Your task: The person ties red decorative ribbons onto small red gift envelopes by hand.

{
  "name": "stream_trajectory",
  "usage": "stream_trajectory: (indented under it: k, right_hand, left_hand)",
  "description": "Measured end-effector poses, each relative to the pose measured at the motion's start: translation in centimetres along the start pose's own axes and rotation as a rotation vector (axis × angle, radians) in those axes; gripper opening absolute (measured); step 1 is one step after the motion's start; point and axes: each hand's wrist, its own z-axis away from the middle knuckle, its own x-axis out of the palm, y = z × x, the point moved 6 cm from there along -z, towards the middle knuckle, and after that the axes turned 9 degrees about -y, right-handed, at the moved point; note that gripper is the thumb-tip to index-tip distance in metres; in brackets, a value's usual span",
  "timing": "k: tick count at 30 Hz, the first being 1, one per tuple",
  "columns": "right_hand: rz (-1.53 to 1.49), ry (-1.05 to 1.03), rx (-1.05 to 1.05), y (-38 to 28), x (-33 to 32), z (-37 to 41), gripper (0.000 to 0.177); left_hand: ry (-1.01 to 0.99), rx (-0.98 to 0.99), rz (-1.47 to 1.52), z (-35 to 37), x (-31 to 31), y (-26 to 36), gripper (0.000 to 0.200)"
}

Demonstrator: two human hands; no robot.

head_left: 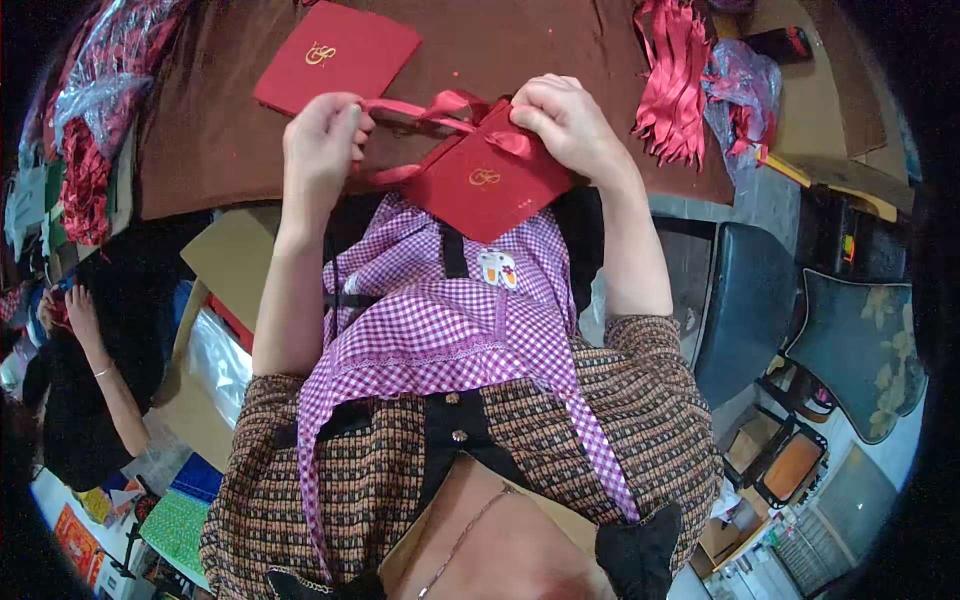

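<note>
A red gift bag [490, 185] with a gold emblem and ribbon bow hangs tilted over my lap at the table's front edge. My right hand [570, 125] is closed on its upper right edge, thumb in front. To the left, my left hand [325, 140] is closed, pinching the red ribbon [395, 107] that runs across to the bag; a second length of ribbon loops below that hand. Just beyond my left hand, another red piece [340, 55] with the same kind of gold emblem lies flat on the brown-covered table [540, 45].
A bundle of red ribbons [672, 85] drapes over the table's right side, beside a clear plastic bag [742, 95]. More wrapped red ribbon [88, 180] hangs at the left. A co-worker's arm [110, 390] is at lower left. A dark chair [745, 310] stands at right.
</note>
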Motion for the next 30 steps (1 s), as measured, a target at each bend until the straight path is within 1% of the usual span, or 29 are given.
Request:
stream_trajectory:
  k: [2,4,5,7,8,9,11,13,14,15,17,18,19,21,22,23,25,26,27,29,30]
  right_hand:
    - [-0.035,0.009,0.012,0.6,-0.2,-0.1,0.015]
    - [-0.058,0.047,0.022,1.0,-0.7,-0.5,0.016]
    - [-0.053,0.051,0.018,1.1,-1.0,-0.7,0.016]
    - [-0.151,0.047,0.138,2.1,-1.3,-0.4,0.017]
    - [-0.178,0.053,0.196,2.5,-1.5,-0.2,0.019]
    - [-0.178,0.055,0.197,2.6,-1.4,-0.1,0.019]
    - [-0.291,0.048,0.283,3.4,-0.9,0.0,0.02]
    - [-0.293,0.041,0.282,3.2,-0.8,-0.3,0.019]
    - [-0.293,0.031,0.283,3.1,-0.7,-0.3,0.018]
    - [-0.286,0.041,0.29,3.2,-0.9,-0.2,0.018]
    - [-0.093,0.292,0.232,3.1,-2.8,0.8,0.017]
    - [-0.075,0.396,0.277,4.9,-3.6,2.1,0.019]
    - [-0.122,0.475,0.385,5.9,-4.4,3.5,0.02]
    - [-0.202,0.507,0.609,6.5,-5.6,6.9,0.02]
    - [-0.143,0.565,0.576,6.3,-6.1,7.4,0.027]
    - [-0.136,0.57,0.585,5.8,-6.1,8.2,0.027]
    - [-0.025,0.247,0.907,5.2,-4.4,10.2,0.038]
    - [0.053,0.271,0.93,5.3,-3.9,10.7,0.047]
    - [0.162,0.26,0.954,4.6,-3.8,10.5,0.047]
    - [0.272,0.306,0.927,4.1,-3.2,9.8,0.042]
    - [0.263,0.307,0.923,4.2,-2.7,9.6,0.042]
  left_hand:
    - [0.035,-0.029,-0.027,-0.5,0.1,0.9,0.018]
    - [0.191,0.438,-0.486,-0.3,0.8,4.5,0.02]
    - [0.194,0.444,-0.486,-0.3,0.9,4.8,0.02]
    - [0.385,0.702,-0.735,1.5,1.5,6.9,0.019]
    - [0.319,0.764,-0.725,1.9,1.9,6.5,0.017]
    - [0.205,0.751,-0.736,2.3,2.7,6.2,0.016]
    - [-0.014,0.589,-0.773,2.5,5.1,4.5,0.016]
    - [-0.036,0.551,-0.761,2.3,6.4,2.5,0.015]
    - [-0.029,0.553,-0.724,2.1,6.9,1.8,0.011]
    - [-0.037,0.565,-0.719,1.9,7.1,1.8,0.011]
    - [-0.073,0.579,-0.694,1.4,7.3,1.8,0.011]
    - [-0.097,0.593,-0.668,1.0,7.1,2.1,0.01]
    - [-0.097,0.567,-0.649,0.9,6.9,2.4,0.009]
    - [-0.097,0.474,-0.63,0.8,6.7,2.3,0.008]
    - [-0.114,0.492,-0.61,0.6,7.1,2.3,0.01]
    - [-0.124,0.497,-0.604,0.7,7.2,2.3,0.01]
    - [-0.109,0.52,-0.705,1.2,7.3,2.7,0.012]
    - [-0.105,0.519,-0.733,1.2,7.5,2.9,0.013]
    - [-0.109,0.524,-0.734,1.3,7.7,3.0,0.013]
    - [-0.109,0.552,-0.746,1.4,7.7,3.3,0.012]
    - [-0.108,0.549,-0.755,1.5,7.6,3.4,0.012]
